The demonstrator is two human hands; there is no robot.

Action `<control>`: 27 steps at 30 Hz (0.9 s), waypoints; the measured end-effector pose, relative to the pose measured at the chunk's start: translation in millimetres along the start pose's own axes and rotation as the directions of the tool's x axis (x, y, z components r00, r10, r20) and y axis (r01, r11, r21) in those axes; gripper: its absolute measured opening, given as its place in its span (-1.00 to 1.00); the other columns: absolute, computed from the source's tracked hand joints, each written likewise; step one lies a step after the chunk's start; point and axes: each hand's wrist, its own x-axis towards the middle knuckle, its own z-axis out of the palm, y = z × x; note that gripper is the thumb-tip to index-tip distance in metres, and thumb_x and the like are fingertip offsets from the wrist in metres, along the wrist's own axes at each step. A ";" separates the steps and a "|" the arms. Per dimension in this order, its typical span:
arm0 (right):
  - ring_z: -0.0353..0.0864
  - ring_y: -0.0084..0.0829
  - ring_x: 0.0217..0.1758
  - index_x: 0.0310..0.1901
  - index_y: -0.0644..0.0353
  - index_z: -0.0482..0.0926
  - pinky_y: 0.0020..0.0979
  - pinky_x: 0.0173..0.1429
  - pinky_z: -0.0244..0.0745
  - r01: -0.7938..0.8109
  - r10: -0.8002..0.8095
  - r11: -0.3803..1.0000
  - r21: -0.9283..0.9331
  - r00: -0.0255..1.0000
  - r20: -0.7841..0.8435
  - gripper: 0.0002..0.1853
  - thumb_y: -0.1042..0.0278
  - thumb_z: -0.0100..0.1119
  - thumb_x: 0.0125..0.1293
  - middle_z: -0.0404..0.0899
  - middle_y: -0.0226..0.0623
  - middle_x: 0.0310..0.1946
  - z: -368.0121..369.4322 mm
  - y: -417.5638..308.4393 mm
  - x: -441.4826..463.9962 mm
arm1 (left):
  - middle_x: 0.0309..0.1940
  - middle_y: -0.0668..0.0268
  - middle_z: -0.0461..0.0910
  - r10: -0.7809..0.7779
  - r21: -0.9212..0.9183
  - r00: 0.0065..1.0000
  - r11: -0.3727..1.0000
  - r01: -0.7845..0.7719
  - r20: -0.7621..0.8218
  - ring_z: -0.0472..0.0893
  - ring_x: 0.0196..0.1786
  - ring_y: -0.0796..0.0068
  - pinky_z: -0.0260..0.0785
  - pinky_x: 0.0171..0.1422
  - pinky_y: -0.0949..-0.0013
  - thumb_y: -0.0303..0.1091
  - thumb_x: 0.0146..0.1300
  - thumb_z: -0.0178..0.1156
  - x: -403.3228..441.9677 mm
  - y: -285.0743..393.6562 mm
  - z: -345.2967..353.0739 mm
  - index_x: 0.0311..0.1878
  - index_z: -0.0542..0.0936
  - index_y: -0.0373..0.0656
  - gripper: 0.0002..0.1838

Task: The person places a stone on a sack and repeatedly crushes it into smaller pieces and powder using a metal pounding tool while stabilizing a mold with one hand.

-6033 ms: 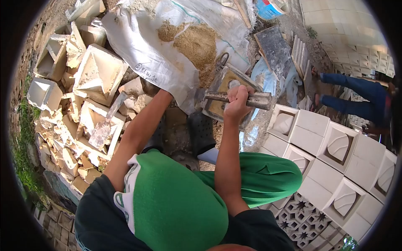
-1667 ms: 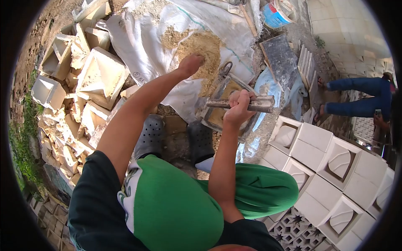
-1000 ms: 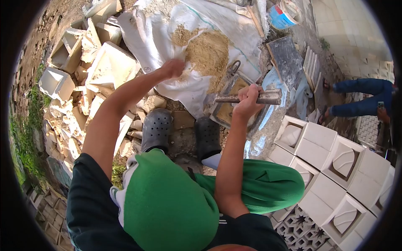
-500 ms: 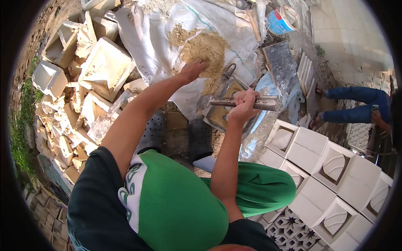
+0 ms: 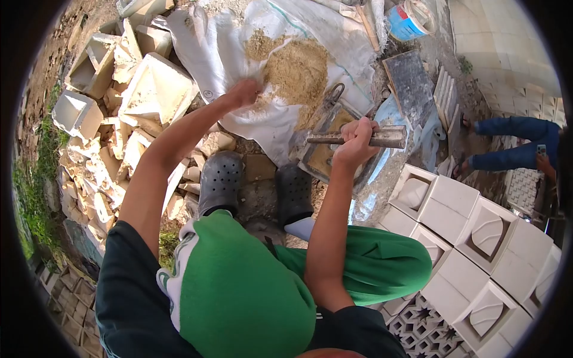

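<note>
My right hand (image 5: 357, 140) is closed around a bar-like metal tool (image 5: 391, 136), held level with its thick end to the right. Under the tool lies a metal mould frame (image 5: 314, 171) with a looped handle at its far end and tan material inside. My left hand (image 5: 245, 92) is over the white sack (image 5: 224, 45), just left of a heap of tan powder (image 5: 298, 68). Its fingers are blurred, so I cannot make out whether they hold anything.
Broken pale blocks (image 5: 158, 89) are piled on the left. Patterned pale blocks (image 5: 450, 203) stand in rows at the right. A dark flat board (image 5: 410, 83) and a blue-and-white bucket (image 5: 410, 21) are at the back right. Another person's legs (image 5: 507, 143) show at the far right.
My left hand has drawn back from the powder heap, toward the left. My right hand still grips the metal tool over the mould frame. The view has shifted slightly.
</note>
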 end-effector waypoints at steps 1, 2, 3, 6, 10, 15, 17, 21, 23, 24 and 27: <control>0.01 -0.66 -0.69 -0.57 0.06 0.17 -0.49 -0.57 0.02 0.015 -0.015 1.000 0.003 1.000 -0.001 -0.72 0.50 -0.01 0.23 0.10 -0.54 -0.73 0.3 0.2 -0.4 | -0.22 0.02 0.61 -0.002 0.000 1.000 1.000 0.002 0.001 0.58 -0.10 -0.02 0.41 0.02 0.07 -0.53 0.02 0.06 -0.7 -2.1 0.4 -0.21 0.64 -0.18 -0.74; 0.01 -0.66 -0.69 -0.57 0.06 0.17 -0.49 -0.57 0.02 0.011 -0.011 1.000 0.003 1.000 0.002 -0.72 0.50 -0.01 0.23 0.10 -0.54 -0.73 0.4 -1.7 -1.6 | -0.22 0.04 0.60 0.011 0.009 0.997 1.000 -0.011 0.077 0.58 -0.10 0.01 0.42 0.02 0.08 -0.53 0.02 0.07 -5.4 3.8 -7.8 -0.23 0.63 -0.20 -0.77; 0.06 -0.67 -0.69 -0.55 0.10 0.20 -0.52 -0.57 0.03 -0.020 0.020 0.999 0.032 1.000 0.005 -0.75 0.51 0.01 0.22 0.14 -0.53 -0.73 1.4 -5.3 -2.1 | -0.22 0.06 0.60 0.021 0.018 0.988 1.000 -0.024 0.151 0.58 -0.10 0.04 0.43 0.02 0.09 -0.53 0.03 0.08 -9.5 7.7 -11.0 -0.25 0.62 -0.21 -0.79; 0.08 -0.68 -0.70 -0.54 0.13 0.22 -0.55 -0.59 0.01 -0.039 0.034 0.995 0.093 0.998 0.055 -0.77 0.51 0.03 0.21 0.17 -0.51 -0.73 -2.7 -7.8 -4.5 | -0.18 0.11 0.55 0.097 0.139 0.977 0.988 -0.071 -0.192 0.56 -0.09 0.06 0.42 0.02 0.09 -0.48 0.16 0.01 -34.9 29.1 -12.7 -0.22 0.55 -0.22 -0.84; 0.01 -0.69 -0.73 -0.58 0.11 0.20 -0.55 -0.64 -0.04 -0.023 0.008 0.986 0.168 0.996 0.091 -0.74 0.52 0.02 0.20 0.13 -0.53 -0.78 -1.0 -11.9 -24.7 | 0.15 0.15 0.46 -0.040 0.292 0.999 0.956 0.036 0.007 0.35 0.29 0.18 0.11 0.42 0.09 -0.01 0.32 -0.02 -83.8 66.0 -7.6 0.09 0.49 -0.25 -0.50; -0.03 -0.64 -0.76 -0.62 0.05 0.12 -0.50 -0.64 -0.05 0.008 -0.040 0.993 0.120 0.964 0.262 -0.68 0.39 -0.07 0.26 0.02 -0.53 -0.81 40.7 -53.1 -36.7 | 0.34 0.08 0.28 -0.081 0.316 0.993 0.948 0.049 0.091 0.19 0.42 0.19 -0.13 0.52 0.05 0.23 0.29 -0.12 -107.0 58.1 26.0 0.25 0.36 -0.37 -0.21; -0.03 -0.63 -0.76 -0.62 0.05 0.12 -0.48 -0.63 -0.04 0.024 -0.086 0.986 0.163 0.918 0.387 -0.69 0.40 -0.08 0.26 0.02 -0.53 -0.81 57.8 -68.5 -33.9 | 0.35 0.06 0.26 -0.085 0.337 0.989 0.941 0.039 0.123 0.18 0.43 0.18 -0.14 0.52 0.05 0.27 0.28 -0.14 -103.7 66.4 27.7 0.27 0.33 -0.40 -0.16; 0.00 -0.59 -0.73 -0.59 0.05 0.12 -0.43 -0.59 -0.01 0.023 -0.172 0.968 0.251 0.787 0.592 -0.69 0.43 -0.08 0.27 0.05 -0.53 -0.79 98.2 -90.9 -33.0 | 0.27 0.00 0.36 -0.225 0.290 0.935 0.946 0.143 0.274 0.21 0.41 0.10 -0.19 0.52 0.01 0.27 0.27 -0.13 -96.7 90.6 10.9 0.14 0.49 -0.35 -0.22; -0.03 -0.59 -0.74 -0.63 0.05 0.11 -0.44 -0.59 -0.02 -0.009 -0.108 0.980 0.200 0.816 0.568 -0.67 0.39 -0.11 0.28 0.02 -0.52 -0.80 113.8 -81.5 -37.5 | 0.19 -0.07 0.43 -0.209 0.173 0.914 0.972 0.157 0.347 0.27 0.37 0.05 -0.19 0.52 -0.03 0.25 0.26 -0.10 -108.6 96.2 6.3 -0.03 0.62 -0.31 -0.28; -0.06 -0.58 -0.75 -0.66 0.04 0.11 -0.44 -0.58 -0.03 -0.037 -0.048 0.988 0.147 0.842 0.537 -0.65 0.34 -0.14 0.29 0.00 -0.51 -0.81 123.0 -75.3 -38.9 | 0.19 -0.07 0.43 -0.214 0.174 0.914 0.971 0.162 0.346 0.27 0.37 0.05 -0.19 0.52 -0.03 0.25 0.26 -0.10 -117.1 99.5 2.2 -0.03 0.62 -0.31 -0.28; 0.02 -0.62 -0.72 -0.61 0.08 0.16 -0.47 -0.57 0.01 -0.103 0.056 0.993 0.049 0.817 0.574 -0.69 0.41 -0.07 0.29 0.06 -0.54 -0.77 118.8 19.1 -35.5 | 0.20 -0.04 0.42 -0.178 0.169 0.944 0.977 0.134 0.279 0.27 0.37 0.05 -0.15 0.50 -0.03 0.22 0.25 -0.04 -138.1 101.5 -3.9 0.00 0.60 -0.29 -0.32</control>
